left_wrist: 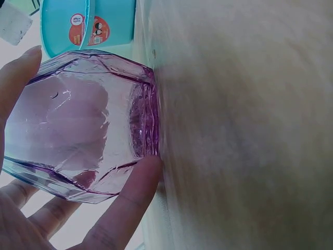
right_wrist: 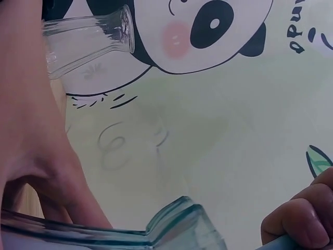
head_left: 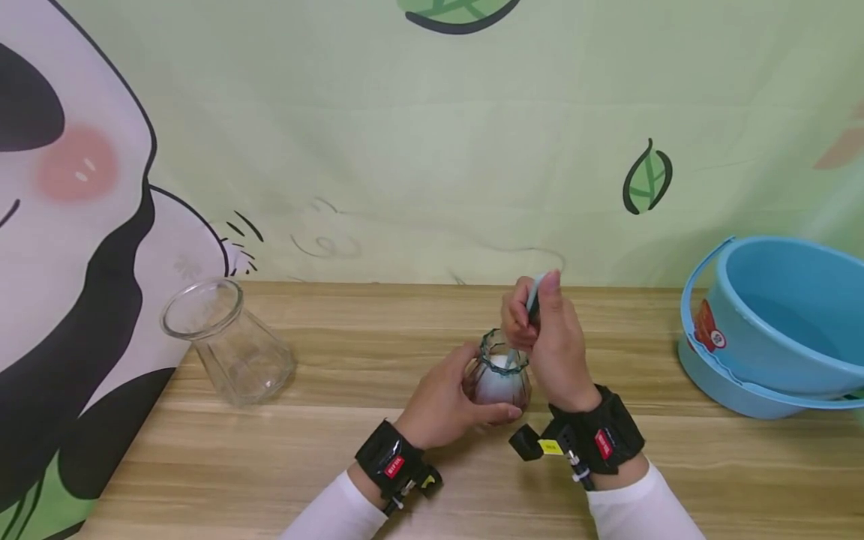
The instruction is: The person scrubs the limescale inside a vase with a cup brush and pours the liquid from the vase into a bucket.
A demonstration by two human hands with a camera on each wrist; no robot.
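A small faceted glass vase (head_left: 498,394), tinted purple below and teal at its wavy rim, stands on the table. My left hand (head_left: 442,401) grips its side, the thumb and fingers spread around the body. In the left wrist view the vase (left_wrist: 104,125) shows a pale mass inside with a ragged lower edge. My right hand (head_left: 550,341), thumb upward, grips a light blue handle (head_left: 535,296) above the vase. From the fist the handle's stem (head_left: 511,358) runs down through the mouth. The fingers (right_wrist: 296,224) wrap the handle in the right wrist view.
To the left a taller clear glass jar (head_left: 253,367) stands upright on the wooden table (head_left: 324,480). A light blue bucket (head_left: 796,322) with a handle sits at the right, over another blue container (head_left: 715,390). Behind the table hangs a green backdrop (head_left: 405,150) printed with a panda.
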